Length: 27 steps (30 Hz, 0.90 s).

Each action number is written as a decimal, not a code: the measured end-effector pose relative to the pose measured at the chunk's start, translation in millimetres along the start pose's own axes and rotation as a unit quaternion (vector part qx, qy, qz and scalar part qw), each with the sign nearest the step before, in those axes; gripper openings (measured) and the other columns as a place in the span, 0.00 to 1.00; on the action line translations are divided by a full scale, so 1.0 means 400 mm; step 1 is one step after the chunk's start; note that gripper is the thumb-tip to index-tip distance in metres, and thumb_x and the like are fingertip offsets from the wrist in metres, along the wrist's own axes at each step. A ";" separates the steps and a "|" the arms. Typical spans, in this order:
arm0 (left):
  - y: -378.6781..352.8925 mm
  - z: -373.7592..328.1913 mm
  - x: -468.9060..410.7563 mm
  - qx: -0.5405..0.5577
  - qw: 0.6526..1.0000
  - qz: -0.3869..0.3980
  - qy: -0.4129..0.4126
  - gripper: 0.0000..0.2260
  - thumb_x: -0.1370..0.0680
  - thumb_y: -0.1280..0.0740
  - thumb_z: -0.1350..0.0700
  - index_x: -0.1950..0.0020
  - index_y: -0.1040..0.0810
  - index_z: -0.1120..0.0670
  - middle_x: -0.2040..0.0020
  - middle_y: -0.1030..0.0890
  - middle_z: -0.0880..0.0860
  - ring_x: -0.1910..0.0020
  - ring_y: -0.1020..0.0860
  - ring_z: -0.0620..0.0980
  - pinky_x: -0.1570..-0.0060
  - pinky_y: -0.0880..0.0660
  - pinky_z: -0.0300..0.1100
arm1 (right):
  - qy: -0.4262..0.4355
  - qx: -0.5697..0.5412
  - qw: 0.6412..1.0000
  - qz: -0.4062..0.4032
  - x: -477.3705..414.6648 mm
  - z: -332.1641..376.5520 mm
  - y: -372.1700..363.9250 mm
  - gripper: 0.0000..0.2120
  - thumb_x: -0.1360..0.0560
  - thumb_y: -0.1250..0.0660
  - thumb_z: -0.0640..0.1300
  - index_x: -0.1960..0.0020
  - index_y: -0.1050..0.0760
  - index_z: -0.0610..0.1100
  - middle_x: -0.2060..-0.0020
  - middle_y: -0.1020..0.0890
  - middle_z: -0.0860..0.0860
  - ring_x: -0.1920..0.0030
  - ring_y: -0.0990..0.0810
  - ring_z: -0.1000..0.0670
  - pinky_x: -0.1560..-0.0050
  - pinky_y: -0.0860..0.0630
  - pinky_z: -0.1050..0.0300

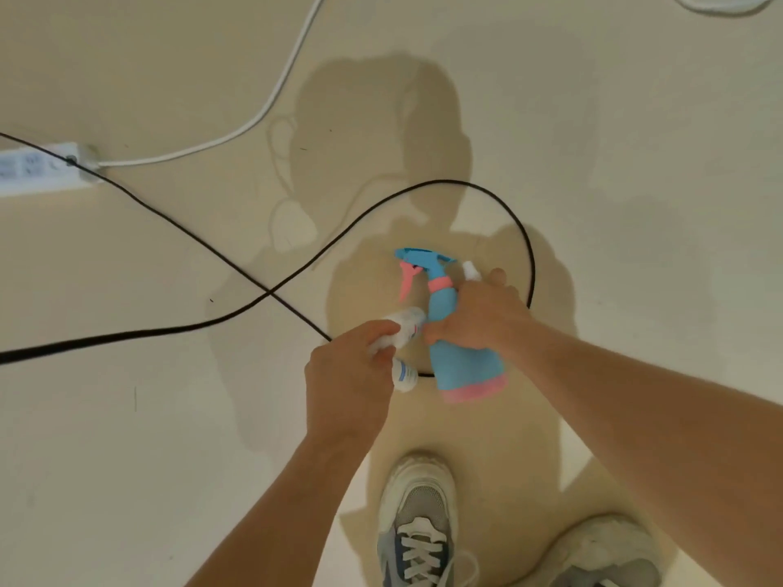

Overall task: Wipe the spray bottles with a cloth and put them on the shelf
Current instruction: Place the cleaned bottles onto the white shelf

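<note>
Grip matters here: the right hand [478,315] wraps the blue spray bottle [464,366] at mid-body above the floor, while the left hand [347,379] clutches small white bottles [409,322]. No cloth or shelf shows; hold firmly and mind the black cable [445,181].

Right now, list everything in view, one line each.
blue spray bottle: one, blue and pink, centre
small white bottles: seemingly two, white, beside it
black cable: seemingly one, black, looped across floor
power strip: one, white, left edge
white cable: one, white, runs from it upward
white object: one, top right, cut off
shoes: two, white-grey, bottom
left hand: grips the small white bottles
right hand: grips the blue spray bottle
</note>
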<state>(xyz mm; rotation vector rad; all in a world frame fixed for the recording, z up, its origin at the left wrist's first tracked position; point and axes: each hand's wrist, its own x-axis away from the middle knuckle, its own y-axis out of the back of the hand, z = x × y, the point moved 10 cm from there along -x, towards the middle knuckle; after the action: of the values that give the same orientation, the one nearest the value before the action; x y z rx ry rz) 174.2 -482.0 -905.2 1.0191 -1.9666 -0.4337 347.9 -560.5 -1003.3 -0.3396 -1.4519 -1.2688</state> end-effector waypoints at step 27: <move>0.474 -1.502 1.230 0.009 0.831 0.215 -0.513 0.16 0.30 0.27 0.61 0.49 0.18 0.42 0.56 0.17 0.36 0.58 0.19 0.39 0.54 0.27 0.27 | -0.057 -0.571 0.629 -0.524 1.969 -0.500 0.819 0.25 0.43 0.21 0.58 0.48 0.22 0.57 0.50 0.21 0.57 0.50 0.22 0.63 0.56 0.23 0.68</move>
<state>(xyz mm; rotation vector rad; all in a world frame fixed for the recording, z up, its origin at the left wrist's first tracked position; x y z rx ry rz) 422.7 -710.9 -181.0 0.2671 -3.0540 -0.8062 444.3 -933.8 -216.5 -0.3792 -0.6057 -3.1586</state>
